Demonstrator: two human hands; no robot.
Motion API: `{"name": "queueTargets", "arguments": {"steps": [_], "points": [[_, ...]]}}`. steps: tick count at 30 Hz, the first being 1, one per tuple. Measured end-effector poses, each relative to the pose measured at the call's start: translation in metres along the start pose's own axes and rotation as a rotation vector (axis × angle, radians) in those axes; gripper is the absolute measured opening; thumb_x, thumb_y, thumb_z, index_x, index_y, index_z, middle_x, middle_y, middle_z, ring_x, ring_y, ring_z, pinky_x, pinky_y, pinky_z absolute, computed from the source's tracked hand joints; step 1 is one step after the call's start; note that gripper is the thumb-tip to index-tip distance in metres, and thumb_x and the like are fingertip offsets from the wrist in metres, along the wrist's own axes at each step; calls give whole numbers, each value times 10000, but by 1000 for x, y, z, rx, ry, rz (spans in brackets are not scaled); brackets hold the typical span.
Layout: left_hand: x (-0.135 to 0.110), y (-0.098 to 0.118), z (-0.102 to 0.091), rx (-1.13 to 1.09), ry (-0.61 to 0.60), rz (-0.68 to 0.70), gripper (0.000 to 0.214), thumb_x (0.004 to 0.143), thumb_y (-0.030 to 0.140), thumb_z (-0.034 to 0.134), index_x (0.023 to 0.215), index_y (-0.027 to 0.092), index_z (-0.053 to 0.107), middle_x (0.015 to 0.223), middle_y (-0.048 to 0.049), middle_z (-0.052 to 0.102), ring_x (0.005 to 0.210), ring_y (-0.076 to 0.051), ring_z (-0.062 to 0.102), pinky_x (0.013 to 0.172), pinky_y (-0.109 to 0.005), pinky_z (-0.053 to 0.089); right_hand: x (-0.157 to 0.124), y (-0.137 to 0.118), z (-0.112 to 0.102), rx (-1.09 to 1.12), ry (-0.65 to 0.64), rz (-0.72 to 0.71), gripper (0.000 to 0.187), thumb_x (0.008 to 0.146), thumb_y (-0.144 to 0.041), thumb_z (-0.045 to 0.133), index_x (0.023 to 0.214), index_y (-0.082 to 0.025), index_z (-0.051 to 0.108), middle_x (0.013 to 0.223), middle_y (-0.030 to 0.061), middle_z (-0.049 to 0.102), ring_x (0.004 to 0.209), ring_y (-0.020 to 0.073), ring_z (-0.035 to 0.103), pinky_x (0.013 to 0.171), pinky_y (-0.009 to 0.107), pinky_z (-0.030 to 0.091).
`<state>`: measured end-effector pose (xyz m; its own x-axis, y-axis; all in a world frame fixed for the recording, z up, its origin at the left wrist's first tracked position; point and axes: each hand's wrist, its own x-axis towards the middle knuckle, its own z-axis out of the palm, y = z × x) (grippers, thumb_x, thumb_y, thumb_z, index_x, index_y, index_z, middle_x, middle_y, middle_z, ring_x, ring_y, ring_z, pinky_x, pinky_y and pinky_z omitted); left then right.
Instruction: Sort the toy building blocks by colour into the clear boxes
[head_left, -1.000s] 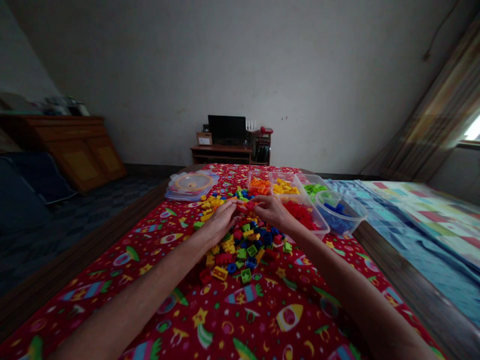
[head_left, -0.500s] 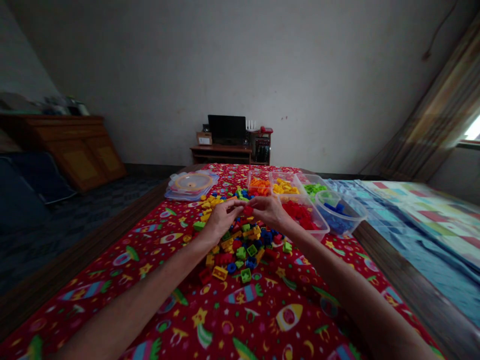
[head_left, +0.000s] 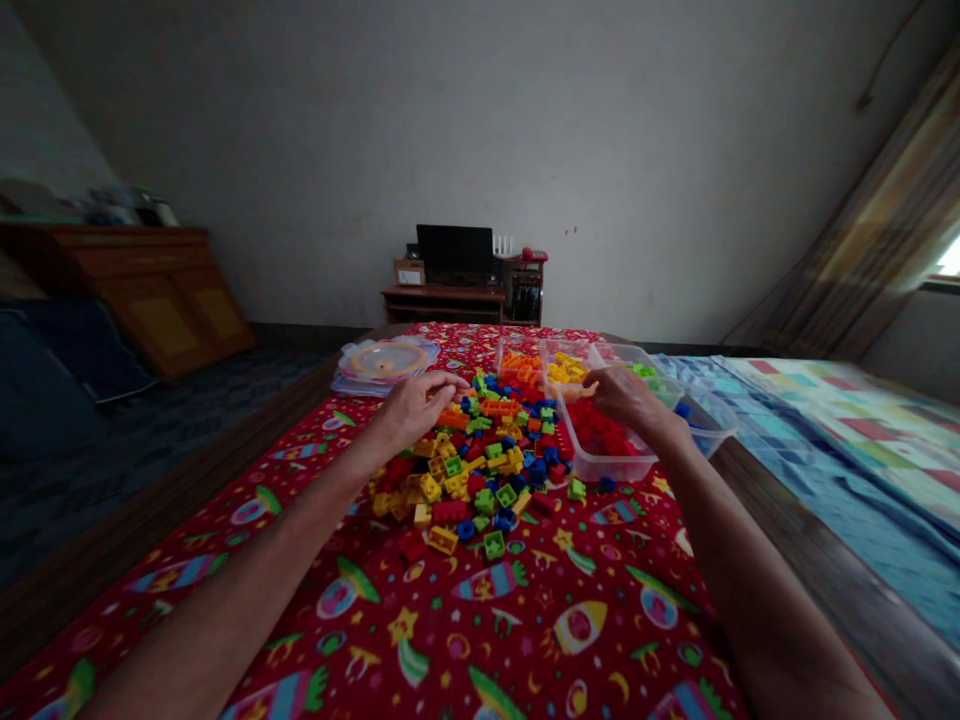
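Observation:
My left hand (head_left: 416,408) hovers over the left side of a pile of mixed plastic building bricks (head_left: 480,460), its fingers loosely stretched and apart with nothing visible in them. The pile holds yellow, green, blue, orange and red pieces. My right hand (head_left: 630,400) is above a clear box of red bricks (head_left: 600,430), thumb and fingers pointing left and slightly apart. No brick shows at its fingertips. Behind that box are clear compartments with orange bricks (head_left: 520,368), yellow bricks (head_left: 566,368) and green bricks (head_left: 643,370), the last partly hidden by the right hand.
A round clear tub (head_left: 716,420) with blue bricks stands at the right, partly behind my right forearm. Stacked plastic lids (head_left: 384,362) lie at the back left. A red patterned cloth (head_left: 487,630) covers the table. A bed (head_left: 840,420) is to the right.
My hands were together over the pile with a red brick between them. They have parted: the right moved right over the red-brick box, the left moved slightly left and up.

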<state>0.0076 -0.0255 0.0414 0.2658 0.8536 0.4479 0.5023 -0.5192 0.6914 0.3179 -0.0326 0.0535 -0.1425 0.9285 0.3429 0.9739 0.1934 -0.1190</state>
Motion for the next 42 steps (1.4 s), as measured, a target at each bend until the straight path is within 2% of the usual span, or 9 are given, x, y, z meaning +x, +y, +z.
{"name": "queueTargets", "arguments": {"steps": [5,10,12,14,19,24,31,37,42], "points": [[3,-10,-8,240,22,32,233,749,246,518,814,189,734,854,-51,733,812,-216,659,797,-293,501,-5,-28,-3,-12,19,-65,364,813,-63,398,1021,-122,691,867,118,690,706,153,556,608,259,347],[3,-19,-4,327,-74,53,254,745,218,498,847,189,729,916,-47,733,839,-209,658,827,-311,506,-17,-77,-2,85,-201,-371,236,867,-132,461,861,-161,695,744,31,655,610,90,500,566,228,310],[2,-20,-1,343,-128,80,253,758,216,495,866,191,723,919,-37,734,850,-199,661,832,-308,509,-23,-90,2,69,-256,-410,159,870,-227,546,911,-179,692,799,34,670,662,105,545,586,225,336],[1,-18,4,354,-188,111,239,767,216,506,872,189,718,913,-32,735,848,-189,665,827,-298,511,-30,-98,8,4,-301,-423,214,850,-309,617,1016,-187,673,917,64,684,788,148,601,646,234,387],[-6,-4,13,391,-333,194,209,779,187,542,895,185,714,908,-30,737,835,-171,669,801,-266,509,-36,-100,20,-115,-390,-467,291,906,-311,555,1160,-182,614,1098,113,661,1003,213,612,793,285,442],[-11,0,20,445,-402,234,263,780,99,514,930,186,713,928,-35,729,866,-167,663,810,-253,498,-31,-93,15,-81,-308,-461,297,915,-255,539,1193,-167,594,1079,119,663,959,199,617,756,272,428],[-19,-15,34,443,-454,363,201,815,187,594,1005,174,660,1061,-69,666,1005,-189,619,903,-277,476,-27,-85,9,-96,-264,-468,229,931,-295,511,1074,-170,639,938,83,676,815,155,594,648,247,353],[-9,-22,23,464,-367,372,188,831,186,536,956,186,676,1017,-64,675,991,-192,620,931,-308,473,-20,-70,10,-33,-214,-478,173,904,-252,513,974,-167,646,795,44,632,678,109,504,567,239,264],[3,-41,5,494,-115,244,283,850,244,434,975,170,677,1061,-94,680,1013,-223,623,971,-371,463,-15,-65,12,-22,-193,-407,165,880,-218,490,955,-177,632,728,23,588,587,95,402,526,245,222]]}}
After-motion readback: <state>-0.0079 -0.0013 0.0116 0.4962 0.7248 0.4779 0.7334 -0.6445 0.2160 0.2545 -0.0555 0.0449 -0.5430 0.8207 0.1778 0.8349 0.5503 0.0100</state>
